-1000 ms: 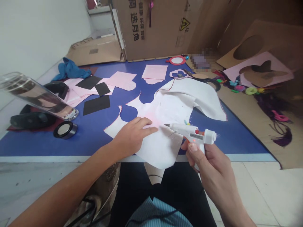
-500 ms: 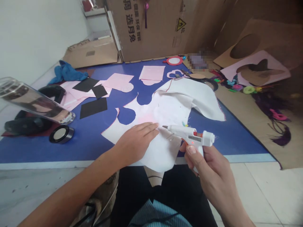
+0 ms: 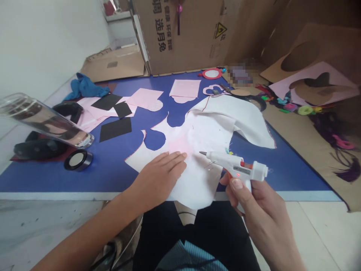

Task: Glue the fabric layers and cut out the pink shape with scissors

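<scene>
I read "A2L" on the box (image 3: pixel 188 52), top centre. Mid-frame, my left hand (image 3: pixel 161 180) lies, fingers together, on white fabric (image 3: pixel 196 188) overhanging the bench (image 3: pixel 113 177) edge; my right hand (image 3: pixel 258 205) clamps the glue gun (image 3: pixel 237 165).

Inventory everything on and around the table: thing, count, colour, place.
Table: 1, blue, centre
Sheet: 1, white, centre, on table
Glue gun: 1, white, nozzle over sheet
Rectangles: 3, black, left
Cutouts: several, pink, left and back
Bottle: 1, clear, left
Lid-like piece: 1, black-silver, beside bottle
Headset-like item: 1, black, left
Cloth-like bundle: 1, blue, back left
Oval item: 1, red-rimmed, back
Cardboard: several, brown, back and right
Trinkets: many, mixed, right
Tassels: count unclear, purple, right
Left hand: 1, bare, flat on sheet
Right hand: 1, bare, holding glue gun
</scene>
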Demonstrator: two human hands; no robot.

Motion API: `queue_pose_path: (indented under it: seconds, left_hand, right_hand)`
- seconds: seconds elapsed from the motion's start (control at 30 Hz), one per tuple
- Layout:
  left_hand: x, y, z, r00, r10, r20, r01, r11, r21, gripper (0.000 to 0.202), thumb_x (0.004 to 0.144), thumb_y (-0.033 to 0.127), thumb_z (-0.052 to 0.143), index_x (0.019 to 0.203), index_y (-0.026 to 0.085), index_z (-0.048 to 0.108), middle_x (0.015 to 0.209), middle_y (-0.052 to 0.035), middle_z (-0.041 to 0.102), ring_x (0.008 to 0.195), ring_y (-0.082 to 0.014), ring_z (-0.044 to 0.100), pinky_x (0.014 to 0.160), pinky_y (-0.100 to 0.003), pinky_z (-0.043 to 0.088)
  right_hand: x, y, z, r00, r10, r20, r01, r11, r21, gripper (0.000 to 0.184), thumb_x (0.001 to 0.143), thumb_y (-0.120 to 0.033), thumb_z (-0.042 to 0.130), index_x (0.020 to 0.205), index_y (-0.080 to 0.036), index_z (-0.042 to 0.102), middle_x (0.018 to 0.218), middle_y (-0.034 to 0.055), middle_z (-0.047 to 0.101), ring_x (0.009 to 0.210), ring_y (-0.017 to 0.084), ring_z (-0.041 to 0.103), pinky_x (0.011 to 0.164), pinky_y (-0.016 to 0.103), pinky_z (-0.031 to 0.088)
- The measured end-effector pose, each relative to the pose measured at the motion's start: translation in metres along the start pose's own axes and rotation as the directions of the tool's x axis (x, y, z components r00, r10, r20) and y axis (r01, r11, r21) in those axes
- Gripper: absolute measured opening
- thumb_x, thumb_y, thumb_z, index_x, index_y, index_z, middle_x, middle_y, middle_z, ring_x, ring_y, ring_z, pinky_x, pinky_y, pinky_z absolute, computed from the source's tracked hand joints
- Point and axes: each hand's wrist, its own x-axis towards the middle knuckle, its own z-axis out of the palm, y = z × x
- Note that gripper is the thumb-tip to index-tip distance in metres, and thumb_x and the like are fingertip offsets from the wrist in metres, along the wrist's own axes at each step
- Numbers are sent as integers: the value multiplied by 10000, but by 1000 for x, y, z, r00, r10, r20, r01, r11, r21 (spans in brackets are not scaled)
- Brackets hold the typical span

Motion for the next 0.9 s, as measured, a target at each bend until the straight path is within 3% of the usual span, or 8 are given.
queue_pose_path:
  seconds: [0.3,0.5,0.6,0.7,0.8,0.9]
  left_hand:
    - [-5,34,13,999,-42,-22,43,998,39,321,1104,273,467,1354,145,623,1679,-160,509,1576,-306,444,1296,-527,369]
    - [-12,45,14,996,-86,-32,86,996,11,329,1097,295,493,1367,153,616,1671,-145,525,1570,-292,454,1309,-502,360]
    - [-18,33,10,978,-179,-103,177,984,-24,321,1088,238,470,1367,163,608,1679,-151,512,1570,-281,457,1286,-517,398]
    - [-25,7,5,957,-257,-133,252,966,-49,344,1092,205,423,1389,166,591,1661,-154,535,1560,-279,472,1267,-546,420]
    - [-32,-16,3,964,-241,-115,240,971,-23,341,1098,227,426,1389,168,594,1604,-154,597,1510,-302,537,1227,-558,460]
    - [-35,-24,1,961,-245,-128,245,969,-19,340,1102,233,427,1388,149,592,1579,-163,618,1493,-299,554,1227,-540,464]
  right_hand:
    - [3,-1,-1,999,34,-15,-35,999,-39,457,977,-670,662,921,-223,745,616,12,564,516,180,520,399,269,369]
    - [1,3,-2,999,32,-31,-33,999,-41,416,983,-629,683,971,-221,764,669,35,621,562,205,573,427,281,478]
    - [-1,3,-2,999,5,-53,-8,999,-52,375,986,-595,698,901,-234,751,705,49,666,546,200,572,420,283,482]
    - [-2,-2,-1,997,-17,-73,12,997,-72,374,988,-579,703,821,-245,726,700,47,668,528,197,555,413,292,470]
    - [-3,-6,0,997,-4,-77,-3,996,-84,396,986,-598,692,818,-241,729,747,55,696,539,196,558,419,300,462]
    - [-4,-9,2,996,49,-79,-56,995,-85,399,979,-632,680,888,-250,752,736,36,657,552,190,549,424,294,425]
